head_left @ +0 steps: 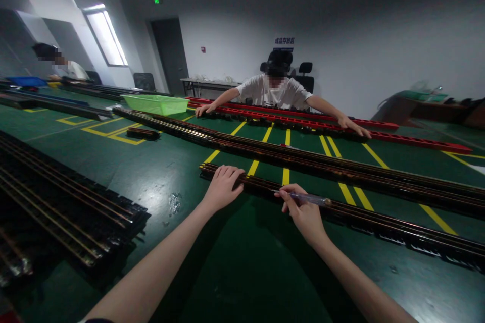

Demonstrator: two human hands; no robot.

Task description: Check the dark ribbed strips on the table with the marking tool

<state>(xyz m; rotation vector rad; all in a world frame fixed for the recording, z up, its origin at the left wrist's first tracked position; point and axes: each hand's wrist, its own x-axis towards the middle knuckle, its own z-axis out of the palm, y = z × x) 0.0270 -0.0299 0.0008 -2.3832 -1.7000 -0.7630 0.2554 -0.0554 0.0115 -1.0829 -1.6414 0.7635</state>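
Across the table in front of me runs a long black strip [364, 213] with thin copper-coloured lines along it. Near its left end my left hand [223, 190] grips it, fingers over the top and thumb on the near side. My right hand [303, 212] is closed around a screwdriver [314, 199] with a clear handle. Its thin tip points left, at the strip between my hands; whether it touches cannot be made out. Just beyond lies a second long dark strip [295, 158], roughly parallel to the first.
Opposite, a person [271, 88] spreads both hands over red slotted rails [417, 140]. A green basket [157, 105] and a short black piece [143, 134] lie to the left. Several dark strips [64, 202] fill the near left. Another person [70, 68] works far left. Yellow lines mark the green tabletop [227, 282].
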